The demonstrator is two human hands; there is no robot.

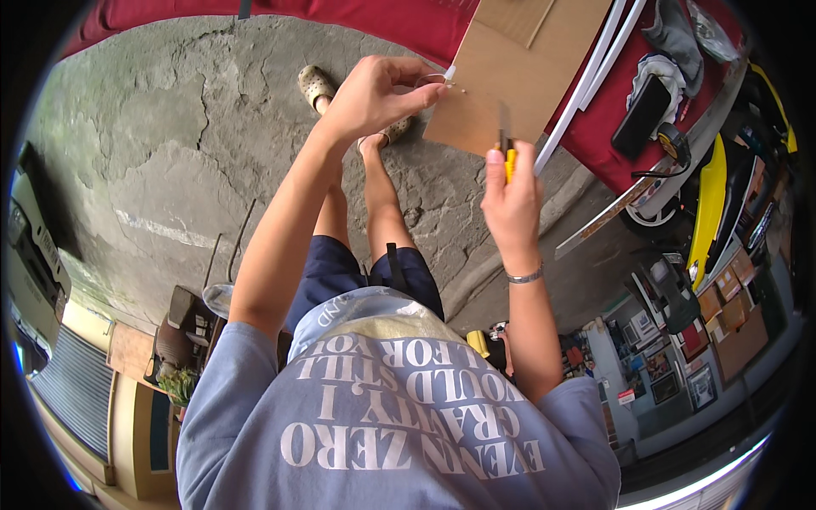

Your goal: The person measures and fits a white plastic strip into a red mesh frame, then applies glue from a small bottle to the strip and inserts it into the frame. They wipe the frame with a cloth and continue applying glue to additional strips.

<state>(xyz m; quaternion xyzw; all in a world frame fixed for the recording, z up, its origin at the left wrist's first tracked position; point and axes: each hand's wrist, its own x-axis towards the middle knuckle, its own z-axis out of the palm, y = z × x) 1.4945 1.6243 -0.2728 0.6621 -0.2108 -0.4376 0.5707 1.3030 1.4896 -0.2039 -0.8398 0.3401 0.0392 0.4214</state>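
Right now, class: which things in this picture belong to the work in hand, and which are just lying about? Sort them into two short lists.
In the work:
left hand pinching a small white piece at the cardboard's edge
cardboard sheet
right hand gripping a yellow-handled cutter

Lying about:
black phone-like slab
grey cloth
red table cover
white strips

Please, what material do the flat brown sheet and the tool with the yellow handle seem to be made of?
The flat brown sheet looks like matte cardboard: dull tan face, straight cut edges. The yellow-handled tool in the right hand seems to have a grey metal blade and a plastic grip; probably a utility knife.
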